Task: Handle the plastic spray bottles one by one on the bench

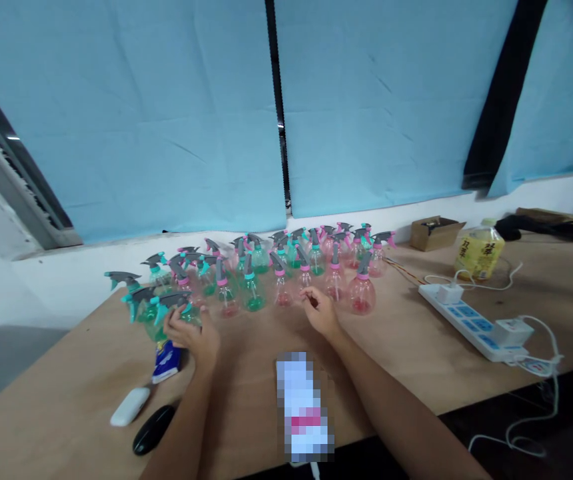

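Observation:
Several small spray bottles stand in a cluster on a wooden table, green ones with teal collars and pink ones with pink collars, all with grey trigger heads. My left hand is wrapped around a green spray bottle at the cluster's left end. My right hand hovers just in front of the pink spray bottles, its fingers loosely curled with nothing visible in them.
A white power strip with plugs and cables lies at the right. Behind it are a yellow bottle and a small cardboard box. A white case, a black oval object and a blue packet lie near the front left.

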Demonstrator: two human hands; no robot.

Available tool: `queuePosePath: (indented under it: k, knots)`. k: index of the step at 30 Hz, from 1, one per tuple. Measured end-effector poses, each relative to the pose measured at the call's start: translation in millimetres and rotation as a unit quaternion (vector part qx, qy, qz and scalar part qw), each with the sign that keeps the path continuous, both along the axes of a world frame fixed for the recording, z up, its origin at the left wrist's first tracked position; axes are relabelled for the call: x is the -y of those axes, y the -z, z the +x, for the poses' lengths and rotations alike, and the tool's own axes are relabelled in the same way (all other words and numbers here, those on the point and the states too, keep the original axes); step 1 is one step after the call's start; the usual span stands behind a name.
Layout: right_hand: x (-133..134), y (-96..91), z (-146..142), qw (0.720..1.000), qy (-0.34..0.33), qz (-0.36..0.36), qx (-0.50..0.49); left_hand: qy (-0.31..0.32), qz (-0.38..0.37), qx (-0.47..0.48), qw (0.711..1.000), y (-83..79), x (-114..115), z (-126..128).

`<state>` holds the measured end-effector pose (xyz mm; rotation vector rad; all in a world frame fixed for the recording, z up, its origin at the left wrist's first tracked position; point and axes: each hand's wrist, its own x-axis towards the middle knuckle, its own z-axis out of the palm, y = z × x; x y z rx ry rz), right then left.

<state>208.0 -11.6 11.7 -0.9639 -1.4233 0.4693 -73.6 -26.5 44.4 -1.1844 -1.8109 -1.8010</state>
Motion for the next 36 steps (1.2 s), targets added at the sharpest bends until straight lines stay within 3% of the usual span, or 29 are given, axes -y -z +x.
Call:
queuePosePath:
  k: [9,16,20,24,30,36]
  knots:
    - [-6,6.9,0,1.0,-0.016,-0.007,-0.017,-0.004,-0.059,0.064,0.996,6.9,-8,-15]
    - [1,5.8,-8,0.998,-0.046,-0.034,0.035,0.127,-0.077,-0.032,0.988,16.2,-4,18]
    - [11,-3.5,-13,0.994,-0.082,-0.007,0.07,0.301,-0.111,-0.077,0.944,25.7,2,48]
    - [21,-12.0,-17,0.989,-0.111,0.05,0.086,0.436,-0.188,-0.039,0.879,39.9,4,69]
    - [27,-12.4,-25,0.986,-0.118,0.068,0.092,0.543,-0.213,0.04,0.811,48.2,3,71]
    - [24,-11.2,-32,0.993,-0.081,0.077,0.047,0.577,-0.231,0.024,0.783,38.0,10,69]
